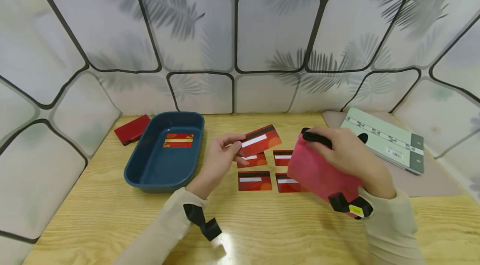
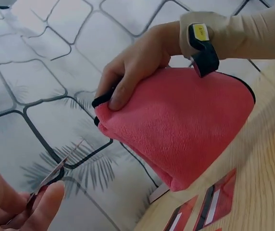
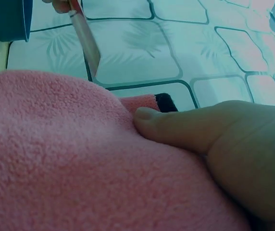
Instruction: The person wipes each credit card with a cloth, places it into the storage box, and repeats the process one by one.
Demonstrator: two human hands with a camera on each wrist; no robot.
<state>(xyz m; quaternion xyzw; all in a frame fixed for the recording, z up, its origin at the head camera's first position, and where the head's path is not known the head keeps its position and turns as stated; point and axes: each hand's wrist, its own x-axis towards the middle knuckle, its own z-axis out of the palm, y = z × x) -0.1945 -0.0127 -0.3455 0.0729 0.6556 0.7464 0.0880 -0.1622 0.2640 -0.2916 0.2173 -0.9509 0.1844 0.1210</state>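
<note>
Card [image 1: 261,140], centre of the frame, pinched at its left end by the left hand [image 1: 222,158]; likely light, stiff, slippery, best held by the edges; cloth [image 1: 318,171], right of centre, likely soft, gripped by the right hand [image 1: 346,152]; other cards [image 1: 255,181] lie below.

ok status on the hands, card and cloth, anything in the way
Left hand pinching a red card, raised. Right hand gripping a pink cloth. In head view, cloth hides parts of two laid-out cards.

Green book [image 1: 384,139] on mat [image 1: 429,185], leaf-patterned wall [image 1: 204,50]
</note>
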